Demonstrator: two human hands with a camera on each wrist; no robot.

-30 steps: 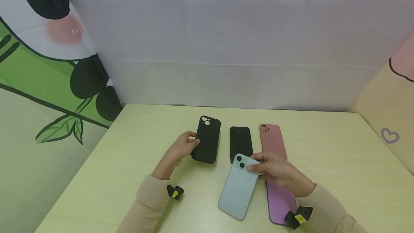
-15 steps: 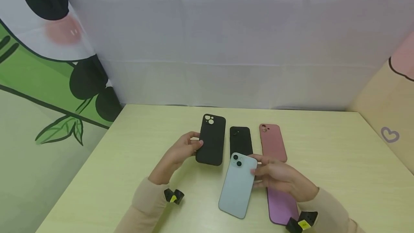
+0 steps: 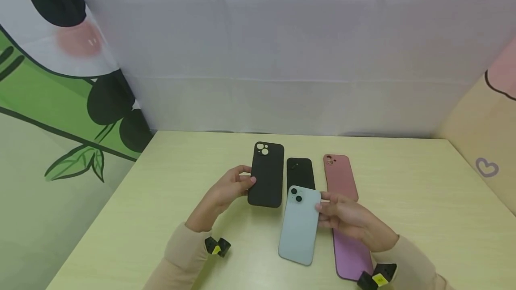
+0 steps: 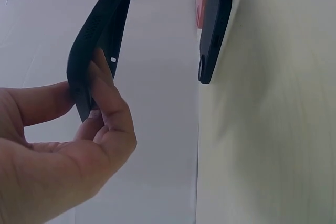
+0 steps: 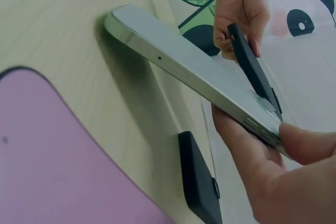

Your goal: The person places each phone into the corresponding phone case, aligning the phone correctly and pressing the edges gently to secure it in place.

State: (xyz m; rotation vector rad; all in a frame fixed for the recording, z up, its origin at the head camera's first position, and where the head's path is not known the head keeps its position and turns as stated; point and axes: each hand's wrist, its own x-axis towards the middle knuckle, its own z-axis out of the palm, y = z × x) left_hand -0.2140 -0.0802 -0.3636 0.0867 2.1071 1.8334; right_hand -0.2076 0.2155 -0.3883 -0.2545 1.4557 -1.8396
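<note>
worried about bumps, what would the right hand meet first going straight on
With its pale phone leading, the right hand would probably meet the black case first; depth between them is unclear.

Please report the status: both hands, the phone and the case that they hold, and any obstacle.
Left hand pinches black case. Right hand grips light-blue phone. Case and phone apart, not fitted. No obstruction visible between them.

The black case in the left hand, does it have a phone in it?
No: in the head view, the pale table shows through the camera holes of the black case in the left hand.
</note>
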